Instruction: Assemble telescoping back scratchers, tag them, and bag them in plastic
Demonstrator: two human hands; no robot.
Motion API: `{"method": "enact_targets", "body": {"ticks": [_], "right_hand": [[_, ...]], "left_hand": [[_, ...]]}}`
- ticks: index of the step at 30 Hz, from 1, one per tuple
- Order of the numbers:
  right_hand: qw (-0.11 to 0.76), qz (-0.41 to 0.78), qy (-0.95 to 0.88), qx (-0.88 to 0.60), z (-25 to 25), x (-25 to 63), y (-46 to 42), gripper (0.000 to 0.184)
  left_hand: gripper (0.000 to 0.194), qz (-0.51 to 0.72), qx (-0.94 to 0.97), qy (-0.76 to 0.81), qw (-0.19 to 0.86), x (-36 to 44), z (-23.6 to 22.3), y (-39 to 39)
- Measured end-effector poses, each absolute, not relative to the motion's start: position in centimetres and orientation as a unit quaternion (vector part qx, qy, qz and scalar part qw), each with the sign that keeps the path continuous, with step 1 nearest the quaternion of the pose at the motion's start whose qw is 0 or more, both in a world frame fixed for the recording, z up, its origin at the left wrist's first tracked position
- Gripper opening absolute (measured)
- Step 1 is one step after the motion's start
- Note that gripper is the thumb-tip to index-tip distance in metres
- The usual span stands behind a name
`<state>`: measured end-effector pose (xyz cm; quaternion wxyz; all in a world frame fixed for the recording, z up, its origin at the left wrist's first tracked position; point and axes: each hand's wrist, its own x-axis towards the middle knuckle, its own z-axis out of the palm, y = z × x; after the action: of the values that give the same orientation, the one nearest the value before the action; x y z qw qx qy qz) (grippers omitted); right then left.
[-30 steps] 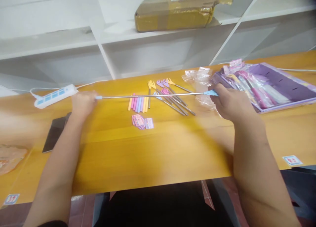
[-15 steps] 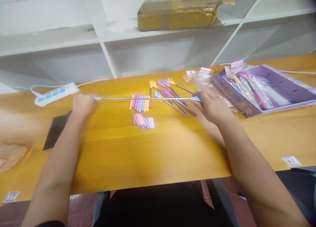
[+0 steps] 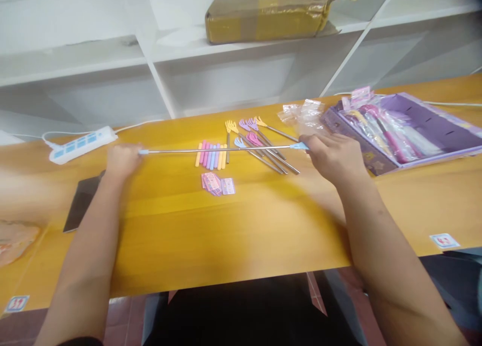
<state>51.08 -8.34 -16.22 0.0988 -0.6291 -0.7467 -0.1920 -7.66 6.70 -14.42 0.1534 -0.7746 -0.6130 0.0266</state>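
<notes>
An extended telescopic back scratcher [image 3: 173, 151] with a metal rod and light blue ends stretches level between my hands above the table. My left hand [image 3: 123, 160] is closed around its handle end, with only a bit of blue showing. At the other end, my right hand [image 3: 335, 156] grips the blue claw head, most of which the fingers hide. Beyond the rod lie several back scratcher rods with claw heads [image 3: 253, 140] in yellow, purple, pink and blue. Beside them is a row of coloured handle tubes [image 3: 211, 160]. Small printed cards [image 3: 212, 184] lie nearer me.
A purple display box [image 3: 444, 130] with bagged back scratchers stands at the right, beside clear plastic bags [image 3: 303, 116]. On the left are a power strip [image 3: 83, 145] and a dark flat object [image 3: 80, 205]. A taped carton [image 3: 267, 15] sits on the shelf behind.
My right hand first moved left with the claw head, shortening the rod, then shifted slightly back to the right. My left hand has kept its hold on the handle.
</notes>
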Motion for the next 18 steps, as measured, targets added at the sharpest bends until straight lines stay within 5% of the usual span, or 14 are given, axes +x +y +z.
{"method": "enact_targets", "body": {"ticks": [18], "right_hand": [[0.117, -0.16, -0.725, -0.659, -18.8, 51.5, -7.5, 0.042]], "left_hand": [[0.04, 0.046, -0.749, -0.645, 0.144, -7.7, -15.9, 7.2]]}}
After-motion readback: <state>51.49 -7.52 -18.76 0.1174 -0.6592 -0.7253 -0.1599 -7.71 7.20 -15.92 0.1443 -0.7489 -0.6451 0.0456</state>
